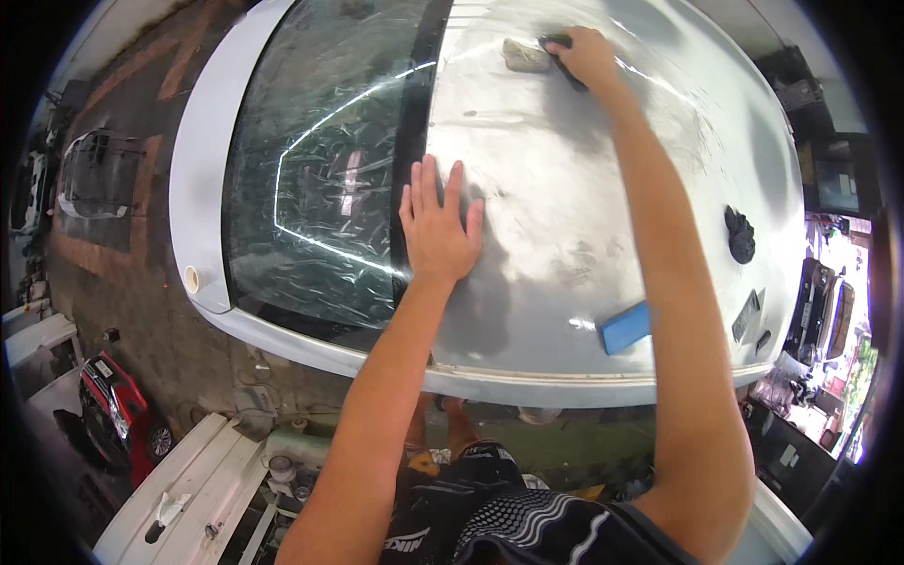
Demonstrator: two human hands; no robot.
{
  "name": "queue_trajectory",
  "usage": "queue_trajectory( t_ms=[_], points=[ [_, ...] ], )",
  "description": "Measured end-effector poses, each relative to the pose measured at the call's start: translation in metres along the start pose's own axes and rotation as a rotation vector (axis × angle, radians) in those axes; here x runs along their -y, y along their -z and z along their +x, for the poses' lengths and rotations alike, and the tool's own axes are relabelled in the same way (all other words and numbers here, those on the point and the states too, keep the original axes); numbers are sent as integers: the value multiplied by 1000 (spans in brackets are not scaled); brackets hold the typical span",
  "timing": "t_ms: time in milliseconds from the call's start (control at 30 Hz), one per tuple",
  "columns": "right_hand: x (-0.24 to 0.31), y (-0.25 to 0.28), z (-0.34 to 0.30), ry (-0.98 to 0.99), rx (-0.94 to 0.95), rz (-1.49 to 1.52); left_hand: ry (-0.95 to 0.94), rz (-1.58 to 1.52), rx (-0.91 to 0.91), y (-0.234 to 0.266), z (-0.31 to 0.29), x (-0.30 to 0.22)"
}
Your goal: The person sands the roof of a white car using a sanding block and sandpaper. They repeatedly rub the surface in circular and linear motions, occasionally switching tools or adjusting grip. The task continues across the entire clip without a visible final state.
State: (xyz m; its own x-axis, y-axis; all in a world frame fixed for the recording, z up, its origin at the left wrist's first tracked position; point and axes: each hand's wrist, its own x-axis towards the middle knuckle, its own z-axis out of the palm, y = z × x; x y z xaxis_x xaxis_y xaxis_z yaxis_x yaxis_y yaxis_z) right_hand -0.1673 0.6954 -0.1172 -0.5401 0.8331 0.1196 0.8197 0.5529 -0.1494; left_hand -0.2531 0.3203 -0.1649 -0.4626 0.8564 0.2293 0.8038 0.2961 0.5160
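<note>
My left hand (443, 235) lies flat with fingers spread on the light metal car roof (546, 226), by the dark border of the window glass (325, 122). At the far side of the roof, my right hand (591, 60) is closed around a dark, flat block (559, 43), which rests on the metal. Just left of it sits a crumpled, yellowish-grey cloth or sponge (525, 56). The underside of the block is hidden. Dull grey patches and streaks mark the roof around both hands.
Near my right forearm lies a blue block (625, 329). Farther right are a crumpled black cloth (740, 234) and a dark grey sheet (747, 316). A white panel (179, 485) and a red car (121, 414) stand at lower left. The roof's near edge (546, 388) runs before my body.
</note>
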Motion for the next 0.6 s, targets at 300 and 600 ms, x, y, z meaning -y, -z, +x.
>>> queue_trajectory(
  t_ms=[300, 600],
  points=[
    [35, -28, -46, -317, -397, -48, -21, -4, -36, -4, 8, 0],
    [35, -25, -45, -286, -356, -95, -11, 1, -28, -4, 9, 3]
  ],
)
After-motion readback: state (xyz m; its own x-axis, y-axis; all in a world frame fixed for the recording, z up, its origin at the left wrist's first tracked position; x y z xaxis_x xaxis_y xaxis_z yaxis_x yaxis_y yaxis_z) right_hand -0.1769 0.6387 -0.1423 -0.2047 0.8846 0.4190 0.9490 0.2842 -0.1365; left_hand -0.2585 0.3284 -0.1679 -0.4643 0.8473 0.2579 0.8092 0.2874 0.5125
